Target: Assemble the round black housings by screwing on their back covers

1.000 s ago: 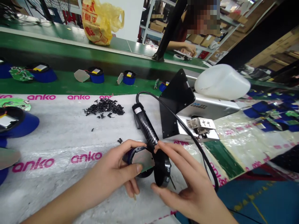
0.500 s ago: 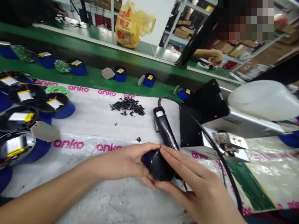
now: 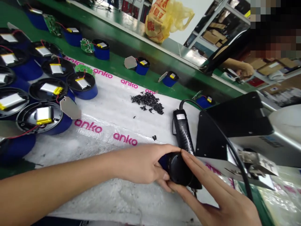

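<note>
Between both hands is a round blue housing with a black end face [image 3: 180, 169]. My left hand [image 3: 141, 163] wraps its blue side, thumb and fingers closed on it. From the right, my right hand [image 3: 216, 191] grips the black face's edge with its fingertips. Just behind the housing lies a black electric screwdriver [image 3: 184, 130] with a cable, its lower end partly hidden by the housing and my right hand. A heap of small black parts [image 3: 149, 102] sits on the white foam sheet [image 3: 110, 110] farther off, with a few loose pieces nearer me.
Several blue housings [image 3: 84, 86] with batteries and wires crowd the left. More stand in a row on the green bench [image 3: 115, 66]. A metal machine with a black plate [image 3: 232, 122] stands at right. A yellow bag [image 3: 157, 22] and another person's hand [image 3: 244, 69] are behind.
The view has shifted and tilted, so the scene sits farther right and more housings show at left. Both hands keep hold of the same housing.
</note>
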A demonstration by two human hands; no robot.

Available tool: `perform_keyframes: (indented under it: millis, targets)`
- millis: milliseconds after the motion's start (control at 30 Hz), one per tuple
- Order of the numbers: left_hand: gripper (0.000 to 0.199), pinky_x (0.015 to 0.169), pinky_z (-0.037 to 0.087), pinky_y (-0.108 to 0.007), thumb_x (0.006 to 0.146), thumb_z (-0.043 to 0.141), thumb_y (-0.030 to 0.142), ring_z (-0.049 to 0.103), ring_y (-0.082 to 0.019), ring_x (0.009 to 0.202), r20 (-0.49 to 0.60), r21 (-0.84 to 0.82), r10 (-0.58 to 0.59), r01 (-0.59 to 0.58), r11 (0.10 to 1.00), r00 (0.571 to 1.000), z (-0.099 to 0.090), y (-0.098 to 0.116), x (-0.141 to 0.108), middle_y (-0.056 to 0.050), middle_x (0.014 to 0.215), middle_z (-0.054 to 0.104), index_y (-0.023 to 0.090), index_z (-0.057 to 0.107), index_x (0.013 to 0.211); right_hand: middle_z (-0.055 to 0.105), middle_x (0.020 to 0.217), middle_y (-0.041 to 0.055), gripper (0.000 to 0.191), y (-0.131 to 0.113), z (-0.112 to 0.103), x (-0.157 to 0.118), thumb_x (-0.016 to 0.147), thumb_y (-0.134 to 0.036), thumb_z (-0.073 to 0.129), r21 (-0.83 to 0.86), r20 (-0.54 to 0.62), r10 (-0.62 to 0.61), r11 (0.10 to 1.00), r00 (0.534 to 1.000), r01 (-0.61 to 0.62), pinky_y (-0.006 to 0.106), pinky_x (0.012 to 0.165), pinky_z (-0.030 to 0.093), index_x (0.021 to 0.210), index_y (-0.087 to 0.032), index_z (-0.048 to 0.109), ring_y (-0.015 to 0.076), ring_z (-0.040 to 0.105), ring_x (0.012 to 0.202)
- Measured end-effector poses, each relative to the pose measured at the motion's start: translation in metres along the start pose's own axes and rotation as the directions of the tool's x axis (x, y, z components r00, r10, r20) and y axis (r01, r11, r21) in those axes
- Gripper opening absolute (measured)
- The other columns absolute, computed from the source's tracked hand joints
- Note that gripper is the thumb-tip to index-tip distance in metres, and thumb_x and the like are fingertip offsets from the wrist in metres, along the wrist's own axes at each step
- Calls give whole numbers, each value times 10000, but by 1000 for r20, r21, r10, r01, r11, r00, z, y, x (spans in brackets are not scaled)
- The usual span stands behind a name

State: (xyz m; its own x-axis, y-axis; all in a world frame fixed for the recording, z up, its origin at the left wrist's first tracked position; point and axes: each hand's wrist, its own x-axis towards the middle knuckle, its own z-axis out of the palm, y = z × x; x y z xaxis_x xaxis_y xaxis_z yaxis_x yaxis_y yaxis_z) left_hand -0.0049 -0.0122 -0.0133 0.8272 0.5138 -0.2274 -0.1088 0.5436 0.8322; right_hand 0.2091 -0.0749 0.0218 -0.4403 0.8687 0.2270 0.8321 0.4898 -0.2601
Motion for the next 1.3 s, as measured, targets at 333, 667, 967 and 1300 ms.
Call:
perform_keyframes:
  millis: [333, 667, 967, 1300]
  targets:
    - [627, 751, 563, -329, 828, 580, 44, 687, -149, 657, -7, -53, 22, -22, 998, 1000, -2, -7, 6, -18, 848, 639, 269, 506, 1409, 601, 1372, 37, 551, 3, -2, 3, 938, -355, 640, -72, 31, -36, 997, 999, 38, 280, 658, 661, 1456, -286, 465, 298, 680, 1099]
    - [530, 561, 510, -221, 816, 705, 193, 728, -217, 747, -66, 211, 123, -106, 972, 990, 1, 5, -4, -27, 850, 721, 229, 583, 1330, 624, 1343, 52, 585, -2, -6, 9, 938, -377, 629, -101, 76, -68, 992, 995, 75, 342, 808, 647, 1482, -284, 435, 294, 711, 1035]
    - [283, 458, 520, -236, 924, 508, 347, 691, -188, 498, -308, 263, 54, 31, 964, 950, 24, 3, 7, 21, 621, 634, 244, 576, 1178, 542, 1422, 80, 468, 6, -9, -7, 985, -291, 526, 7, 6, 29, 1000, 1000, -29, 386, 1002, 555, 1444, -258, 447, 275, 537, 1305]
    - [276, 385, 512, -145, 890, 627, 396, 679, -114, 431, -274, 196, -48, 105, 975, 960, 15, 9, 13, -13, 884, 752, 227, 572, 1102, 665, 978, 171, 464, 1, 2, 27, 1021, -332, 386, -247, 143, 475, 867, 868, -434, 415, 624, 536, 1424, -125, 485, 330, 687, 787]
